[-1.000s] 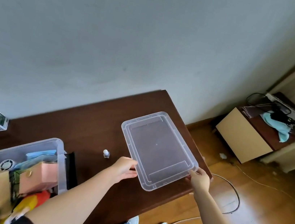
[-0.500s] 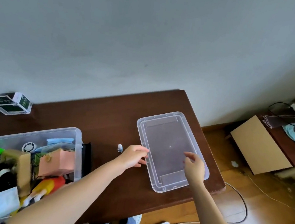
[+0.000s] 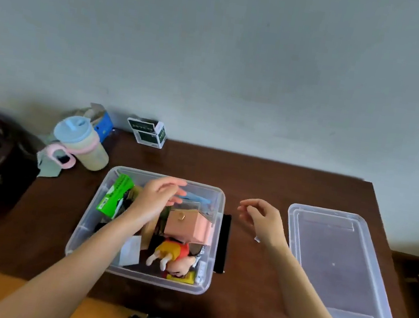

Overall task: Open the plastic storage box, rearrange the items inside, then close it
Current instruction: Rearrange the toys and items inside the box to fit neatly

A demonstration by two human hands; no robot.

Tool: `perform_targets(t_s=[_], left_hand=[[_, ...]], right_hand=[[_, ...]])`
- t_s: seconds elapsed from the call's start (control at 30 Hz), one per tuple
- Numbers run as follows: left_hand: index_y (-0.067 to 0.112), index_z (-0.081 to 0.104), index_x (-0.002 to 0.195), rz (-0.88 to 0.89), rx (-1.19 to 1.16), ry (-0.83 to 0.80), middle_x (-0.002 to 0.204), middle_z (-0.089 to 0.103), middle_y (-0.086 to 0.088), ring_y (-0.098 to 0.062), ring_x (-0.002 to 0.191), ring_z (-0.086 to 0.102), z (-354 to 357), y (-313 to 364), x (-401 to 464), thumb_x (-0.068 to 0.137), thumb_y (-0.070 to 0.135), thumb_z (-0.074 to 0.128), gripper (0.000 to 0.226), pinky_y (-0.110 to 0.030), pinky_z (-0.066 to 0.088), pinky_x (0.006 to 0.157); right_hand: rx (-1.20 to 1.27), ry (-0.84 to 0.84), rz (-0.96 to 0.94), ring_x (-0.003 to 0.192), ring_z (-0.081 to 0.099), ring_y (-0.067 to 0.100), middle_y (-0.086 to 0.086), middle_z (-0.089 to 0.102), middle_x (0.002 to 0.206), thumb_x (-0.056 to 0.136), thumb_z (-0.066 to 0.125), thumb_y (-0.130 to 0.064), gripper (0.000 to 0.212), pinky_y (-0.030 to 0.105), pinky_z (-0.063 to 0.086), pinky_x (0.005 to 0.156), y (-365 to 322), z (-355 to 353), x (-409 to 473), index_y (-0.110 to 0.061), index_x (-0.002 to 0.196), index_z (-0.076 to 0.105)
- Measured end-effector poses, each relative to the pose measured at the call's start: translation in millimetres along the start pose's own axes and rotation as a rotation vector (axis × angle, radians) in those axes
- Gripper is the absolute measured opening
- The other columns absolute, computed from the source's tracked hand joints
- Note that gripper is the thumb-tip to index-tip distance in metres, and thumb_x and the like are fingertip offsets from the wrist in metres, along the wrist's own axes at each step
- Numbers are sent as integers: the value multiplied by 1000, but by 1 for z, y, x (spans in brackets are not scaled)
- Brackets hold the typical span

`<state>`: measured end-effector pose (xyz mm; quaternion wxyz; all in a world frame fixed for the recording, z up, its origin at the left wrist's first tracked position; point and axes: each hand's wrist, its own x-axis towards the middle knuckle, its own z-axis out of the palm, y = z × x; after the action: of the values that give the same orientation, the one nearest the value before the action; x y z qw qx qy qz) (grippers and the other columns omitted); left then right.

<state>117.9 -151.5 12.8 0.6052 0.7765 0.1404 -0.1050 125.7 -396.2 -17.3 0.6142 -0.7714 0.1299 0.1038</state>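
Neither hand grips anything as far as I can see: my left hand (image 3: pixel 160 197) hovers over the open clear plastic storage box (image 3: pixel 216 230) with fingers loosely extended, and my right hand (image 3: pixel 261 220) hangs in the air between the box and its lid, fingers relaxed and slightly curled, holding nothing. That box sits on the dark brown wooden table (image 3: pixel 267 183), near its front edge, filled with a jumble: a green packet (image 3: pixel 114 196) against the left wall, a pink box with a small gold clasp (image 3: pixel 188 226) to the right, and a cartoon doll in a red and yellow outfit (image 3: pixel 175 258) lying at the front. Its clear rectangular plastic lid (image 3: pixel 335 268) lies flat on the table well to the right, apart from the box. A pastel cup with a blue lid (image 3: pixel 81 141) and a small green-and-white carton (image 3: pixel 150 133) stand toward the wall.
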Motion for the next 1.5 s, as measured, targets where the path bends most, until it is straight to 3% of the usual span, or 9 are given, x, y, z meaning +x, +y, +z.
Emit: perform_targets(t_s=[0.23, 0.33, 0.43, 0.63, 0.87, 1.0, 1.23, 1.4, 1.5], left_hand=[[18, 65, 102, -11, 247, 91, 106, 65, -4, -16, 100, 59, -84, -40, 4, 96, 5, 46, 24, -28, 43, 88], [18, 67, 109, 71, 487, 69, 115, 59, 1, -10, 107, 52, -100, -48, 8, 94, 9, 51, 23, -18, 37, 90], [13, 66, 112, 163, 708, 103, 122, 54, -6, -22, 117, 49, -114, -59, 14, 89, 7, 58, 25, -35, 38, 101], [15, 62, 120, 252, 809, 25, 128, 48, -4, -21, 119, 47, -126, -70, 24, 86, 9, 61, 34, -27, 37, 98], [30, 49, 129, 240, 919, -45, 127, 51, 2, -20, 111, 54, -126, -67, 39, 84, 19, 62, 48, -33, 46, 86], [33, 40, 135, 280, 1047, -70, 123, 53, 3, -22, 112, 53, -126, -70, 43, 87, 19, 58, 53, -33, 46, 76], [31, 44, 130, 327, 1001, -50, 116, 49, 0, -22, 103, 53, -126, -74, 39, 88, 19, 55, 45, -29, 41, 67], [20, 61, 113, 379, 908, 46, 119, 45, -1, -21, 115, 44, -117, -66, 37, 88, 19, 56, 26, -31, 41, 92], [19, 64, 110, 499, 817, -15, 118, 51, 4, -15, 98, 53, -99, -52, 39, 90, 17, 55, 22, -26, 39, 85]], right_hand=[[-237, -147, -80, 81, 64, 18, -4, 69, 86, 91, 47, -2, 28, 30, 51, 73, -20, 66, 1, -21, 84, 66], [-408, -146, -118, 88, 62, 13, -9, 67, 93, 89, 50, -8, 25, 24, 48, 74, -27, 83, 0, -26, 87, 66], [-512, -170, -118, 102, 58, 8, -9, 63, 107, 90, 52, -14, 20, 26, 47, 90, -29, 98, -1, -25, 98, 65], [-719, -250, -106, 109, 56, 11, -4, 59, 125, 90, 57, -27, 30, 28, 47, 93, -30, 110, -2, -21, 120, 59], [-1033, -505, -131, 133, 25, 17, -7, 29, 147, 69, 81, -31, 92, 36, 29, 110, -27, 116, -5, -28, 145, 30], [-1110, -434, -189, 135, 23, 18, -7, 27, 148, 69, 80, -29, 95, 39, 34, 109, -21, 120, -10, -32, 146, 23], [-1099, -387, -259, 127, 30, 15, -7, 34, 139, 68, 78, -37, 94, 33, 47, 94, -21, 116, -17, -36, 145, 24], [-1083, -386, -289, 126, 30, 15, -7, 35, 140, 66, 76, -43, 97, 33, 46, 94, -19, 116, -22, -37, 145, 20], [-1012, -398, -303, 133, 27, 14, -9, 33, 145, 69, 77, -42, 94, 35, 41, 101, -18, 119, -24, -37, 146, 21]])
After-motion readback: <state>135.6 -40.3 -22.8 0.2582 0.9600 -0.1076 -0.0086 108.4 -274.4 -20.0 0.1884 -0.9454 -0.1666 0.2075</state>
